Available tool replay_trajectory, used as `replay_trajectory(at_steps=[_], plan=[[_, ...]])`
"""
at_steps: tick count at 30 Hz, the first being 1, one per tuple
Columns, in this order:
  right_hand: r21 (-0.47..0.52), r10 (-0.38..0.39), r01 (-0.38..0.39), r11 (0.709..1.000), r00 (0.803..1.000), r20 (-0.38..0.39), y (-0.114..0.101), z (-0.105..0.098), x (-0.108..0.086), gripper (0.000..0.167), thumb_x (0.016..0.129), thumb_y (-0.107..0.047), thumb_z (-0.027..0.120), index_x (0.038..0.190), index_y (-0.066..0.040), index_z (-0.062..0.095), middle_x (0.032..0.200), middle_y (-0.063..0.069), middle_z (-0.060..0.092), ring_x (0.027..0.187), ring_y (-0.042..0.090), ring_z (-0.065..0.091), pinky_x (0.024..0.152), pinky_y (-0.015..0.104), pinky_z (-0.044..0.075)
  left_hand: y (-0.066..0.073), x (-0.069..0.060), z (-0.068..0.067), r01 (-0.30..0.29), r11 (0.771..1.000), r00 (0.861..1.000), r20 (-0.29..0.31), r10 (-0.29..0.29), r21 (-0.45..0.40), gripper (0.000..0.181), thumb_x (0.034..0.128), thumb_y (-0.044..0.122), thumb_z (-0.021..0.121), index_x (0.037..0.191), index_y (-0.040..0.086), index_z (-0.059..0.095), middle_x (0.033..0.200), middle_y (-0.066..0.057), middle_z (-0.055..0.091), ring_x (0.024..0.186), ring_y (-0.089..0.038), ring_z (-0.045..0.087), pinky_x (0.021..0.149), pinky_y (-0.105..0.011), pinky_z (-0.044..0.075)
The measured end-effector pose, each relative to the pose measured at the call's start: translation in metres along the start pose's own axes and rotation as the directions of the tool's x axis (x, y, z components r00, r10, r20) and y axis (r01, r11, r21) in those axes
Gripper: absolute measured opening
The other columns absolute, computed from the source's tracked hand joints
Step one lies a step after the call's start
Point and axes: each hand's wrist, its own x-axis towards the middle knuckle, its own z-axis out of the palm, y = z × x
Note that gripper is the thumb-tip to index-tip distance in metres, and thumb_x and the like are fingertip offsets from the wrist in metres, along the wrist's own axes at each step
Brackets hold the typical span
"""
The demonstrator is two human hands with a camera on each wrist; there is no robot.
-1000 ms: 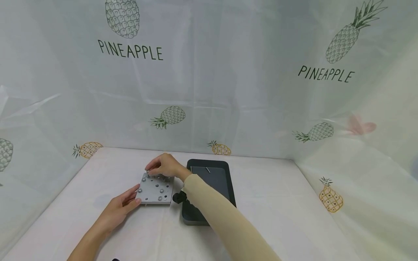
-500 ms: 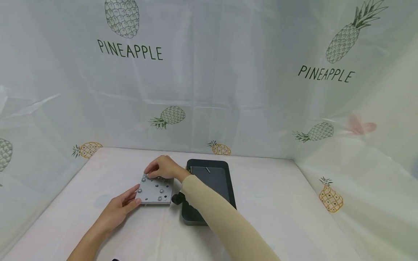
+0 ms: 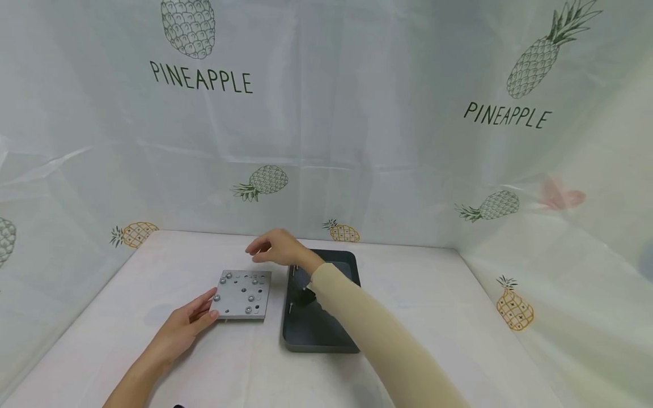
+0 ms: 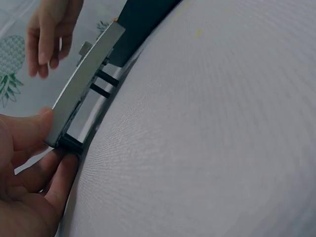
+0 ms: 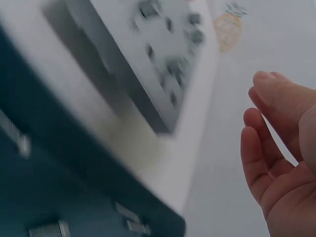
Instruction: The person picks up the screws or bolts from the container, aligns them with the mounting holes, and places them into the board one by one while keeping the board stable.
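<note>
Your left hand [image 3: 183, 327] grips one square silver metal plate [image 3: 234, 295]; your right hand [image 3: 280, 247], fingers released, hovers near one dark rectangular tray [image 3: 322, 333].

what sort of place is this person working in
Probably a tabletop workstation for handling small hardware: pineapple-print sheeting screens a white table, which bears a metal plate fitted with bolts and a dark tray holding small metal parts.
</note>
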Motion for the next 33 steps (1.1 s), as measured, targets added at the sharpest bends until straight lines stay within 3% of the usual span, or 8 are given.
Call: replay_trajectory(at_steps=[7, 12, 21, 26, 33], plan=[[-0.020, 0.034, -0.035, 0.999, 0.998, -0.047, 0.015, -0.043, -0.039, 0.026, 0.101, -0.018, 0.075, 0.127, -0.014, 0.078, 0.121, 0.001, 0.078, 0.104, 0.009, 0.071, 0.089, 0.024, 0.059, 0.002, 0.000, 0.000, 0.000, 1.000, 1.000, 0.007, 0.000, -0.008, 0.072, 0.1085, 0.036, 0.063, 0.169, 0.012, 0.030, 0.162, -0.024, 0.047, 0.147, -0.040, 0.048, 0.121, -0.055, 0.039], [-0.009, 0.054, -0.054, 0.998, 0.998, -0.036, 0.029, -0.056, -0.062, 0.024, 0.100, -0.016, 0.076, 0.124, -0.010, 0.079, 0.115, 0.002, 0.079, 0.101, 0.010, 0.073, 0.086, 0.025, 0.060, 0.001, 0.000, 0.000, 0.005, 1.000, 1.000, 0.006, -0.005, -0.011, 0.072, 0.1087, 0.034, 0.063, 0.169, 0.013, 0.029, 0.162, -0.024, 0.047, 0.147, -0.039, 0.048, 0.121, -0.054, 0.040], [-0.020, 0.088, -0.087, 0.996, 0.993, 0.079, 0.053, -0.048, -0.091, 0.026, 0.095, -0.013, 0.082, 0.116, 0.000, 0.080, 0.104, 0.002, 0.082, 0.092, 0.006, 0.075, 0.082, 0.021, 0.060, -0.001, 0.000, 0.000, 0.021, 1.000, 1.000, 0.007, -0.021, -0.018, 0.074, 0.1082, 0.037, 0.063, 0.169, 0.014, 0.028, 0.163, -0.026, 0.043, 0.150, -0.042, 0.043, 0.123, -0.058, 0.036], [-0.066, 0.176, -0.169, 0.983, 0.975, 0.132, 0.061, -0.039, -0.096, 0.022, 0.094, -0.017, 0.083, 0.114, -0.007, 0.082, 0.099, -0.003, 0.081, 0.087, 0.002, 0.072, 0.080, 0.021, 0.058, 0.000, -0.002, 0.000, 0.034, 0.999, 0.999, 0.006, -0.033, -0.029, 0.076, 0.1071, 0.040, 0.065, 0.169, 0.014, 0.029, 0.164, -0.029, 0.040, 0.151, -0.045, 0.040, 0.124, -0.060, 0.033], [-0.120, 0.240, -0.224, 0.967, 0.961, 0.136, 0.066, -0.028, -0.099, 0.012, 0.092, -0.018, 0.085, 0.102, -0.011, 0.084, 0.092, -0.004, 0.080, 0.080, 0.002, 0.068, 0.075, 0.020, 0.057, 0.002, -0.002, 0.000, 0.036, 0.999, 0.999, 0.004, -0.036, -0.023, 0.076, 0.1071, 0.039, 0.065, 0.169, 0.015, 0.029, 0.164, -0.029, 0.039, 0.151, -0.045, 0.039, 0.124, -0.061, 0.033]])
